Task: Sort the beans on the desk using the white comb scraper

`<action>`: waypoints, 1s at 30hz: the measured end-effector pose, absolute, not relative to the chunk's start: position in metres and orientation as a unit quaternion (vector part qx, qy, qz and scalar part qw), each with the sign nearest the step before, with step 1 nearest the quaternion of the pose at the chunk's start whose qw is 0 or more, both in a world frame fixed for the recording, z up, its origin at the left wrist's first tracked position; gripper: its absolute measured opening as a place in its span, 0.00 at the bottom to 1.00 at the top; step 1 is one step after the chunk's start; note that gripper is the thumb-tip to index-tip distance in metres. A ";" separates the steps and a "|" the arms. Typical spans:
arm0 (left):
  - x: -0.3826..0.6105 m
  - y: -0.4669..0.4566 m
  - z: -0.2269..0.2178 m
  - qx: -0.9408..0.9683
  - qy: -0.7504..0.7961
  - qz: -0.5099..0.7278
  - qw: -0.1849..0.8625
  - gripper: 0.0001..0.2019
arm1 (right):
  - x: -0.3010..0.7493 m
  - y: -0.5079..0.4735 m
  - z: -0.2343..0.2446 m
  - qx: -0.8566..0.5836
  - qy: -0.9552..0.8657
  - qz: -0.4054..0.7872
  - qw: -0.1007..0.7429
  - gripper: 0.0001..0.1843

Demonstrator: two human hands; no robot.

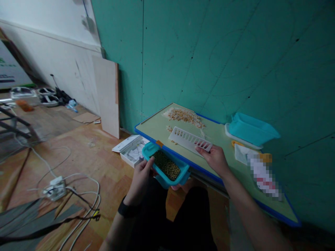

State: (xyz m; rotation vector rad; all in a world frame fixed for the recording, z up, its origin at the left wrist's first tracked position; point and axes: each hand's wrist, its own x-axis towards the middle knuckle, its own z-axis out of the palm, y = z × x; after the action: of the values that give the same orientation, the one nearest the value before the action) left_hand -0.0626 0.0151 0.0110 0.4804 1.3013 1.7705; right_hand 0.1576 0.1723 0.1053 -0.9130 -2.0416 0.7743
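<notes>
My left hand grips the near-left side of a teal plastic basket, its thumb over the rim. Green beans and yellowish soybeans lie inside it, below the front edge of the table. My right hand is closed on the right end of a white slotted plastic strip, held low over the tabletop. Beyond the strip, a spread of pale beans lies on the table, with a few more beans close to its left end.
The pale green table has a blue edge and stands against a green wall. Another teal basket stands at the right, near a partly blurred packet. On the floor are an open white box and cables around a power strip.
</notes>
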 end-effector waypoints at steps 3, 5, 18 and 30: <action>-0.062 0.015 0.014 0.189 0.516 0.714 0.434 0.26 | 0.160 0.157 0.105 -0.356 -0.805 0.304 0.365 0.14; -0.062 0.014 0.016 0.189 0.511 0.716 0.436 0.25 | 0.163 0.147 0.107 -0.350 -0.811 0.306 0.355 0.13; -0.071 0.013 0.016 0.165 0.495 0.726 0.448 0.24 | 0.125 0.194 0.113 -0.368 -0.806 0.192 0.422 0.17; -0.078 0.010 0.014 0.147 0.500 0.731 0.440 0.24 | 0.085 0.210 0.116 -0.398 -0.826 0.145 0.372 0.15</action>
State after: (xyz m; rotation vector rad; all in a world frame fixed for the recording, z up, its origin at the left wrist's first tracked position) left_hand -0.0784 0.0097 0.0145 0.3663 1.2427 1.8165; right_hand 0.0855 0.2096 0.1163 -1.0206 -2.1166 0.3723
